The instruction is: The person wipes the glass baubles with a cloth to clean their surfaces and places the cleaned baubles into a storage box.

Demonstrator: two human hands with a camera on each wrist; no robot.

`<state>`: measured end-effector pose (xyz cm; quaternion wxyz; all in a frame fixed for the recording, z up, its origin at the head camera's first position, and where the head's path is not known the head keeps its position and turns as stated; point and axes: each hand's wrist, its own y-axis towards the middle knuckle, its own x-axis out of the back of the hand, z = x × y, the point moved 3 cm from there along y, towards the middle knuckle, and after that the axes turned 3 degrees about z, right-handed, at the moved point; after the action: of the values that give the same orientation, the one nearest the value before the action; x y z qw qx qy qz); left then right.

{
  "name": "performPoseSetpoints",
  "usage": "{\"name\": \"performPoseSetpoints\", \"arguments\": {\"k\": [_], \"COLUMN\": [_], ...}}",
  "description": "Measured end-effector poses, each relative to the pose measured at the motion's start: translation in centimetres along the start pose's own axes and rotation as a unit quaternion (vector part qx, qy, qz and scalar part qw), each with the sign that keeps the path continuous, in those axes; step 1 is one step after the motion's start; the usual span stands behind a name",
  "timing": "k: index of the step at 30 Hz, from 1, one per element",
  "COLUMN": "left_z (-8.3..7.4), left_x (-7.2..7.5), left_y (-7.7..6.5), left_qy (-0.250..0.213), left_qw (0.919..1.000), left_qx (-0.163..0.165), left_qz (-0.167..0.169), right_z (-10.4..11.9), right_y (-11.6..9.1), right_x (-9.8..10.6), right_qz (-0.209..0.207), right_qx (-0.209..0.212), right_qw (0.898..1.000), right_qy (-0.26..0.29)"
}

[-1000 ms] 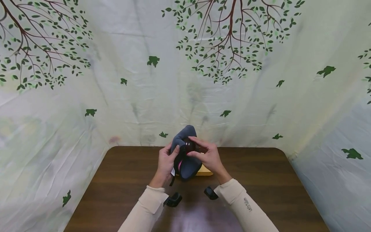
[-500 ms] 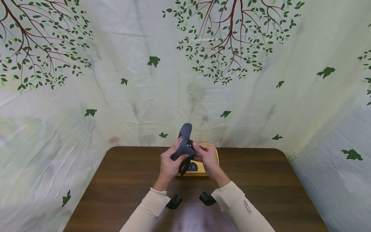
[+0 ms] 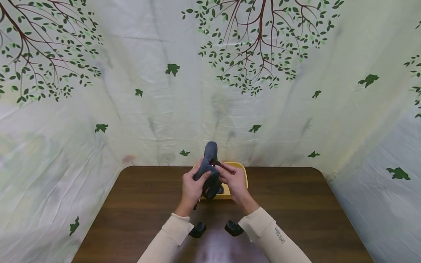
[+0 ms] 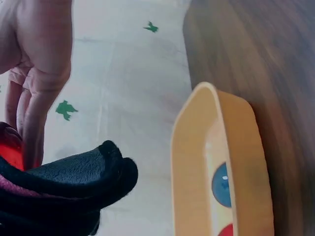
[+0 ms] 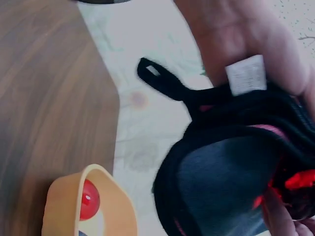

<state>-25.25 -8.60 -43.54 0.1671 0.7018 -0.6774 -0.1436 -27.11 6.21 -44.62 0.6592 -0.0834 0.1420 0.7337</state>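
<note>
In the head view a blue-grey padded oven mitt with black edging is held up over the table. My left hand grips its left side, thumb in front and fingers behind. My right hand is at the mitt's opening, its thumb and fingers pinching a shiny dark red ball, mostly hidden by the mitt and fingers. The left wrist view has part of this red ball under the right fingers. In the right wrist view the mitt shows a hanging loop, a white tag and pink inside its edges.
A yellow tray stands on the brown table behind the mitt. Inside it lie a blue ball and a red ball. A pale leaf-printed cloth hangs along the table's far edge.
The mitt has turned narrower towards me, baring more of the tray. My right hand has shifted slightly left against the mitt, and the ball is now largely covered. Both hands keep their hold.
</note>
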Motion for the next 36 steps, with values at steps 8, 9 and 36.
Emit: {"name": "performPoseSetpoints", "arguments": {"k": [8, 9, 36], "left_z": [0.5, 0.5, -2.2], "left_x": [0.1, 0.2, 0.2], "left_y": [0.7, 0.7, -0.9], "left_qy": [-0.103, -0.110, 0.065], "left_qw": [0.9877, 0.9859, 0.9908], "left_qx": [0.112, 0.122, -0.118], "left_qz": [-0.034, -0.031, 0.013], "right_z": [0.3, 0.4, -0.5], "right_y": [-0.3, -0.3, 0.1], "right_x": [-0.2, -0.1, -0.6], "right_qz": [0.045, 0.061, -0.007], "right_qx": [0.150, 0.174, 0.034], "right_qw": [0.986, 0.981, 0.999], "right_qy": [-0.051, -0.059, -0.021]}}
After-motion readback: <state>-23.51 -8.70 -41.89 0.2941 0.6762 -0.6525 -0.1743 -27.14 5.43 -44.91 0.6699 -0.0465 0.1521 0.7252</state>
